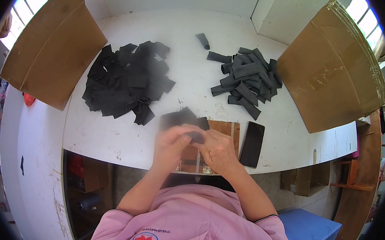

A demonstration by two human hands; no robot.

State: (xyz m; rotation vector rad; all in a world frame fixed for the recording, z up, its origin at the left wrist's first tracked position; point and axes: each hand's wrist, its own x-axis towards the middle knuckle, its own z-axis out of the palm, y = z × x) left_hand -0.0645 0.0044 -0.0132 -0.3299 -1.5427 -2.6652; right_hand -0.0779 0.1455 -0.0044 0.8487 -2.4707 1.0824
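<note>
My left hand and my right hand meet near the table's front edge. Pinched between their fingers is a small piece of black fabric, which looks curled; the fingers partly hide it. Just beyond the hands lie more black fabric pieces. Under the hands is a brown board, mostly covered by them. At the left is a heap of flat black fabric pieces. A heap of dark tube-shaped fabric pieces lies at the right, with a single tube apart from it.
A black phone lies right of my right hand on the white table. Upright cardboard panels stand at the left and right. Below the table's right side are a cardboard box and a blue surface.
</note>
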